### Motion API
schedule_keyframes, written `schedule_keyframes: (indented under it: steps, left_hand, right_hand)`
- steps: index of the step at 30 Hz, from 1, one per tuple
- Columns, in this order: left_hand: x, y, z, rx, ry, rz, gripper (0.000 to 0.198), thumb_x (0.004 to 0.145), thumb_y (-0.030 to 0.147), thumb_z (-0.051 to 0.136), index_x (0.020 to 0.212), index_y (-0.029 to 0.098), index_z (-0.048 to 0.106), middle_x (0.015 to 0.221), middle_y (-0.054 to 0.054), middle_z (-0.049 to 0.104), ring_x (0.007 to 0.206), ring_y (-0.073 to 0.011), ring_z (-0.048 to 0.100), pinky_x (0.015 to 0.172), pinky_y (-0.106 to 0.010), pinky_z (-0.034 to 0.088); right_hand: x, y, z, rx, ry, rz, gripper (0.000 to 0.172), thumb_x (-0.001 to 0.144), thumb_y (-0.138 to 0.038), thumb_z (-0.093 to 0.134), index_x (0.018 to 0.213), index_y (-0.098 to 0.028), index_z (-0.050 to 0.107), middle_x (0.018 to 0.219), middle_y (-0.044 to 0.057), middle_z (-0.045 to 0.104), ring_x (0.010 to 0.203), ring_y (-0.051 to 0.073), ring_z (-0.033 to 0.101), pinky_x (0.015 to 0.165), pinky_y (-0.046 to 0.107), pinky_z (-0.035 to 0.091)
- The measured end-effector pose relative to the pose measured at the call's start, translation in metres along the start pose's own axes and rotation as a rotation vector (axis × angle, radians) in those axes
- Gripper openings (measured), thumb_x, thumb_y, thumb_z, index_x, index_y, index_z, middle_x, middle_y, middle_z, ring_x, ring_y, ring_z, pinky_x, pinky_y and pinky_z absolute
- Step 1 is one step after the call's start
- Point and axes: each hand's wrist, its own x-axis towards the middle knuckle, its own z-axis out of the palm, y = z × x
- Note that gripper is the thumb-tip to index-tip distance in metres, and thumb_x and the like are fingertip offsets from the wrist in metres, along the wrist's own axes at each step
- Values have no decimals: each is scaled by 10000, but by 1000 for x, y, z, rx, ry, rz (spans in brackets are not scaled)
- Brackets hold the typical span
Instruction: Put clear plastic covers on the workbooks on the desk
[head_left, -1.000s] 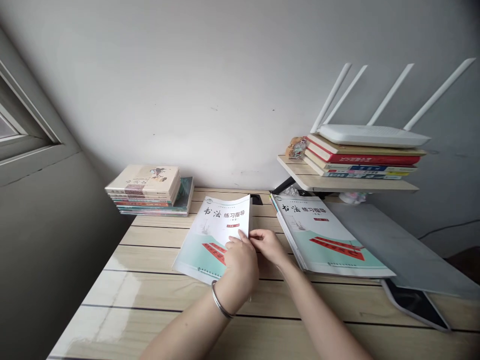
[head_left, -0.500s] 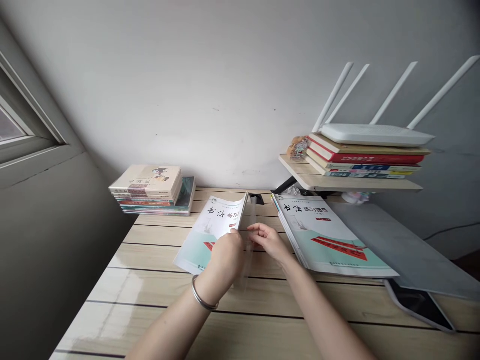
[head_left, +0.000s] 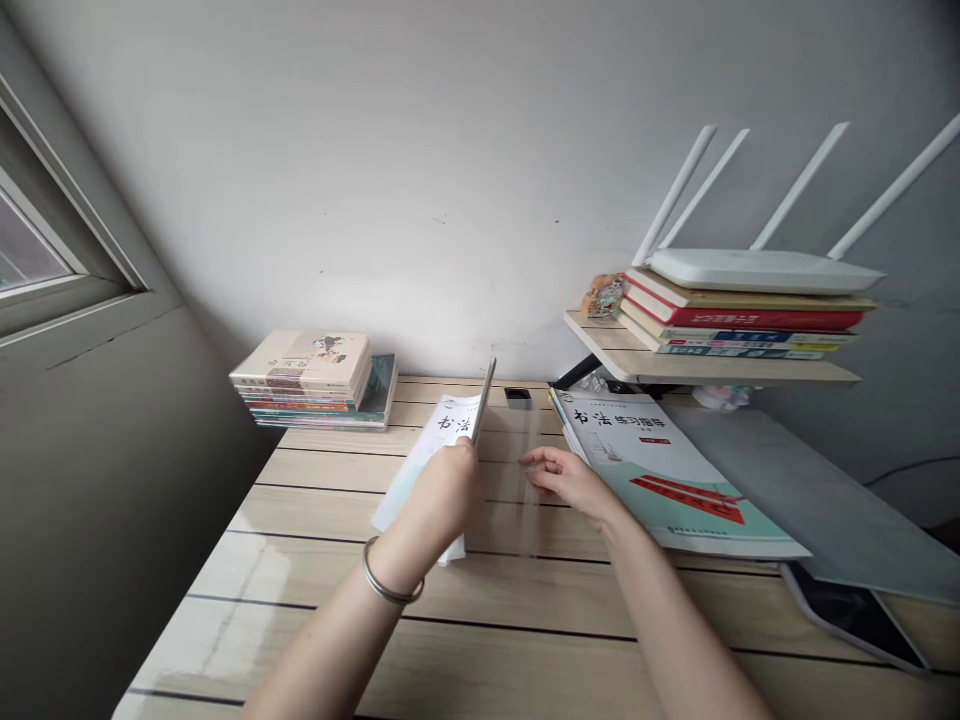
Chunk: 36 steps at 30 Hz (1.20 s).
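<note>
My left hand (head_left: 442,500), with a metal bangle on the wrist, grips a thin white-and-teal workbook (head_left: 452,422) and holds it tipped up on its left edge on the wooden table (head_left: 525,640). A clear plastic cover (head_left: 511,505) stretches from the workbook to my right hand (head_left: 574,483). That hand's fingers pinch the cover's right edge, just left of a pile of matching workbooks (head_left: 667,480). The cover is faint; I cannot see how much of it still wraps the workbook.
A stack of books (head_left: 315,380) lies at the back left by the wall. A small shelf (head_left: 750,372) at the right carries books and a white router (head_left: 757,270). A grey sleeve (head_left: 810,490) and a dark tablet (head_left: 855,612) lie far right. A window (head_left: 37,260) is left.
The workbook lay flat under both hands; my left hand has tipped it up on edge and my right hand has drawn the clear cover rightward. The view shifted slightly left.
</note>
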Motion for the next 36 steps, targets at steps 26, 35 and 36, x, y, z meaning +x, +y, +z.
schedule_keyframes:
  steps: [26, 35, 36]
  left_hand:
    - [15, -32, 64, -848, -220, -188, 238, 805, 335, 471, 640, 170, 515, 553, 34, 427, 545, -121, 403, 511, -246, 304]
    - [16, -30, 64, -832, -214, -181, 265, 789, 376, 498, 611, 180, 482, 533, 42, 396, 525, -117, 382, 508, -250, 295]
    - [16, -30, 64, -823, -213, -177, 263, 791, 371, 495, 611, 179, 484, 534, 42, 400, 526, -117, 385, 510, -251, 300]
  right_hand:
    - [4, 10, 40, -105, 153, -158, 499, 626, -660, 653, 691, -168, 606, 628, 16, 574, 582, 137, 492, 525, 255, 412]
    - [2, 8, 40, -115, 178, -124, 496, 594, -654, 679, 662, -169, 606, 586, 8, 574, 551, 135, 502, 509, 255, 402]
    - [3, 8, 40, -114, 180, -124, 494, 592, -653, 679, 658, -170, 606, 586, 8, 575, 553, 137, 505, 513, 257, 402]
